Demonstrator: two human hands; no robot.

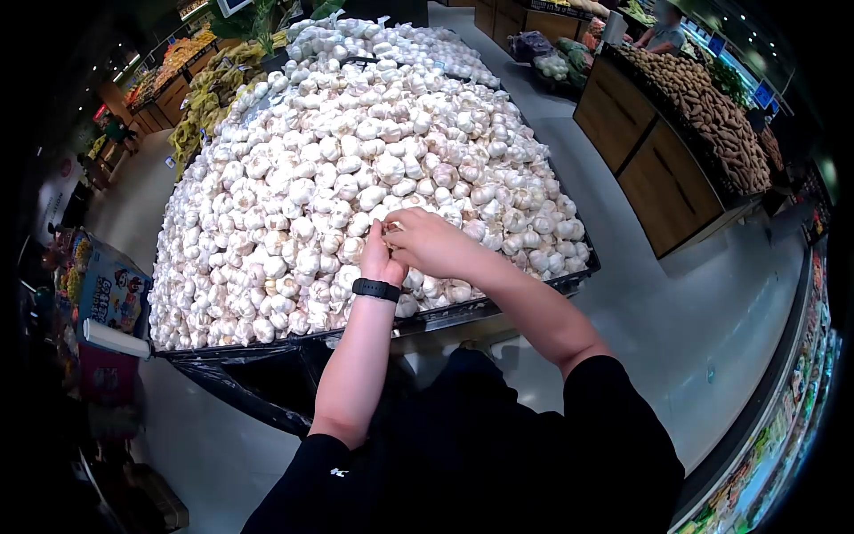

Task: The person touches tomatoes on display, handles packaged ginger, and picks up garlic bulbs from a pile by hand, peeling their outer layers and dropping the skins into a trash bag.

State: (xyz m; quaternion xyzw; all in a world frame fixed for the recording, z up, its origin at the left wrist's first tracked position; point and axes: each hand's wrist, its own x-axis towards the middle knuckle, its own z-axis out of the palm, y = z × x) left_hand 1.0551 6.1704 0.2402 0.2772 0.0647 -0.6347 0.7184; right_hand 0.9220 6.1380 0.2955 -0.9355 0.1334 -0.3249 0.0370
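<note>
Beneath both hands (382, 264) (433, 243), heaped garlic bulbs (390, 167), hands meeting, fingers (407, 214) curled, whether holding anything unclear.

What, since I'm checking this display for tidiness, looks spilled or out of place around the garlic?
Nothing clearly stands out. The garlic bulbs lie heaped behind the black front rim, with none seen on the floor. Whatever the left hand and right hand may hold is too hidden to judge.
</note>
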